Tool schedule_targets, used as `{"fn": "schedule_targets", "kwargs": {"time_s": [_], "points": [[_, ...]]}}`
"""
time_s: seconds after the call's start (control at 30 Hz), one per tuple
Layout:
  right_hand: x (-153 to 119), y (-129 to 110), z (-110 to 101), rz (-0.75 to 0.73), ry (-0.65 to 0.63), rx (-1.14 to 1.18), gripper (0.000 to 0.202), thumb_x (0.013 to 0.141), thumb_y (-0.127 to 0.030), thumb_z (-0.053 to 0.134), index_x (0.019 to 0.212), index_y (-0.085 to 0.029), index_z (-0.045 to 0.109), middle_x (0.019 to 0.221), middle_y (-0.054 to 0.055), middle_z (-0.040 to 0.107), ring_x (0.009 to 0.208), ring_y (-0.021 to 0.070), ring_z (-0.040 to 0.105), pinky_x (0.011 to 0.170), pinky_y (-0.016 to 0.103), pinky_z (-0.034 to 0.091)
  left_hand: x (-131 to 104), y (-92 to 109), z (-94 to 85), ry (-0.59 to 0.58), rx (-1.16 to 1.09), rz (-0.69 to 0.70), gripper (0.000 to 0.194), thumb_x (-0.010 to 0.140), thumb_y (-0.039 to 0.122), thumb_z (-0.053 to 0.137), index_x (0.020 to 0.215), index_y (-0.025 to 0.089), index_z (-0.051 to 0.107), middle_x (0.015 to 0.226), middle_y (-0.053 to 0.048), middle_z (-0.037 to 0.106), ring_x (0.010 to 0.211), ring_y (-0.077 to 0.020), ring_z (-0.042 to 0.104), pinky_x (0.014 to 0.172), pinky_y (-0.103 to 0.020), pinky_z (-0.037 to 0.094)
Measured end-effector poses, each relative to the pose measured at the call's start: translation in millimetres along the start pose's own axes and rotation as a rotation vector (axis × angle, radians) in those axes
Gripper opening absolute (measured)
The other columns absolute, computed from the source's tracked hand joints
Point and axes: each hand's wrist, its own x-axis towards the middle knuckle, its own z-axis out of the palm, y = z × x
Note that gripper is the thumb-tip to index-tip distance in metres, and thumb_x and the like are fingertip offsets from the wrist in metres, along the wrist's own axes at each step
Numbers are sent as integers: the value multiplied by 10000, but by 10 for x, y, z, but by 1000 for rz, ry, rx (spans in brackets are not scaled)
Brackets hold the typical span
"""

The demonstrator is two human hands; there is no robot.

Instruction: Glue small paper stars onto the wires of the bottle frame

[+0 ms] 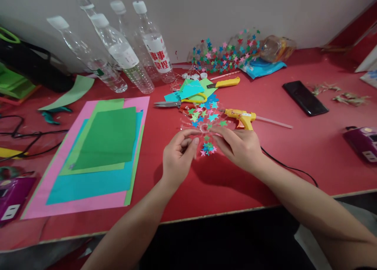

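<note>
A clear plastic piece with a round centre and spread strips, dotted with coloured paper stars, is between my hands at the middle of the red table. My left hand is at its left side, thumb and fingers curled around its near edge. My right hand reaches in from the right, fingertips on the piece near its centre. Whether the fingertips pinch a strip or a star is too small to tell. A small pile of loose stars lies just below, between the hands.
A yellow glue gun lies right of the hands, its cord running right. Behind are yellow-handled scissors, a cutter and a star-covered clear piece. Coloured sheets and bottles stand left; a phone lies right.
</note>
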Motion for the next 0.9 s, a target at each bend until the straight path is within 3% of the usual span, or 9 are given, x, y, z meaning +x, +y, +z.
{"fn": "schedule_targets", "kwargs": {"time_s": [0.13,0.27,0.4,0.53,0.67,0.77,0.9], "points": [[8,132,-102,12,96,40,187,944,-182,496,1036,-148,656,641,-17,674,524,82,573,533,210,396,38,-9,-62,79,5,43,137,881,268,597,978,191,655,509,66,499,449,-68,459,460,-177,355],[23,226,-174,11,95,23,146,909,-204,540,979,-173,664,717,1,674,580,95,570,574,228,428,108,-51,-137,198,92,125,146,882,280,595,982,198,663,639,33,557,556,-88,520,547,-198,433],[27,156,-133,-183,58,-18,140,895,-237,572,974,-199,681,888,55,670,801,166,594,710,309,465,202,-135,-193,284,307,336,154,874,290,618,1000,226,680,1052,-57,575,994,-173,572,896,-313,488],[19,59,-40,-324,24,-110,137,902,-251,575,971,-251,693,1063,51,658,987,203,528,889,378,444,274,-245,-216,239,356,367,246,887,341,615,1115,259,657,1383,-87,429,1348,-247,391,1157,-434,311],[20,58,-10,-303,13,-108,183,893,-225,589,1047,-223,689,1130,77,649,1086,224,484,1000,426,403,297,-318,-221,147,296,323,307,924,401,556,1198,278,618,1516,-77,331,1414,-262,336,1165,-468,309],[21,84,-10,-262,-11,-68,223,895,-231,586,1100,-208,671,1197,92,636,1137,244,467,1017,457,403,283,-302,-207,107,257,310,307,935,423,529,1184,266,617,1461,-85,407,1372,-247,401,1102,-448,403],[18,146,4,-202,-23,-21,252,899,-239,580,1140,-207,646,1220,100,615,1159,257,474,1001,462,417,255,-240,-172,142,206,290,284,912,424,567,1101,225,640,1328,-95,502,1233,-227,523,975,-365,505]]}}
